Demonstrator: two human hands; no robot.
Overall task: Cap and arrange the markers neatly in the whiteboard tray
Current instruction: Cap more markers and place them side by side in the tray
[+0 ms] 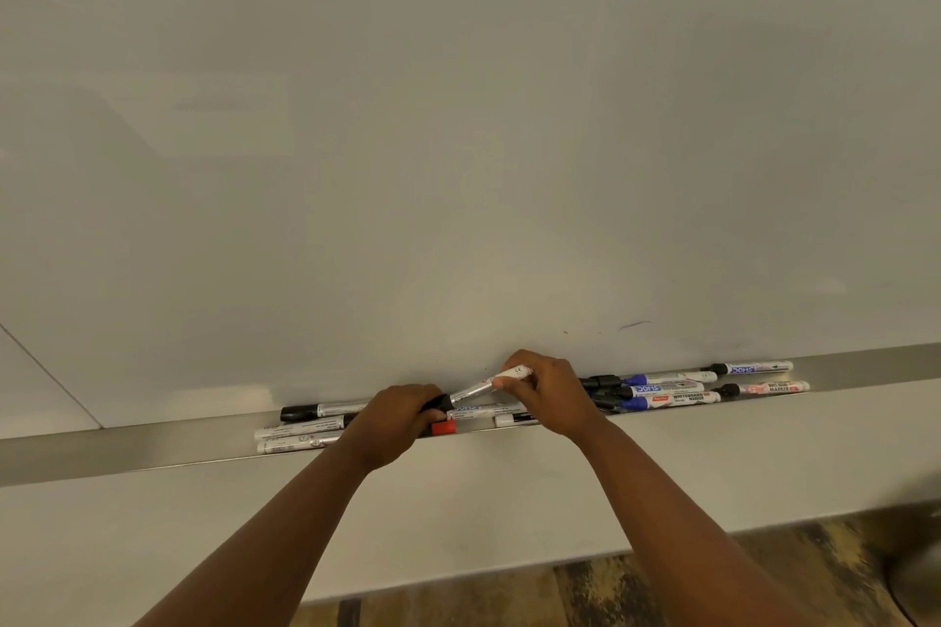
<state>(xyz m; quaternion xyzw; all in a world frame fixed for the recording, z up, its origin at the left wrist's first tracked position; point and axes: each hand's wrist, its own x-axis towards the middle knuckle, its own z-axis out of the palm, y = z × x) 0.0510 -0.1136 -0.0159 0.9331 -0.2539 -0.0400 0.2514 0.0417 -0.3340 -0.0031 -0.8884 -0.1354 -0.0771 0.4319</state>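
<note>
Currently, at the left end of the whiteboard tray [127,453], three markers [300,432] are lying roughly parallel, one black-capped. Moving right, the left hand [394,415] is curling its fingers round a black cap [439,403], apparently bracing it so the barrel can seat. The right hand [547,390] is pinching the held marker [489,384] at its far end, tilting it down towards the cap, just above the tray; capping looks underway, not confirmed. A red cap [444,428] is lying beneath. Further right, blue and black markers [677,390] are lying bunched, some crossing, awaiting straightening.
</note>
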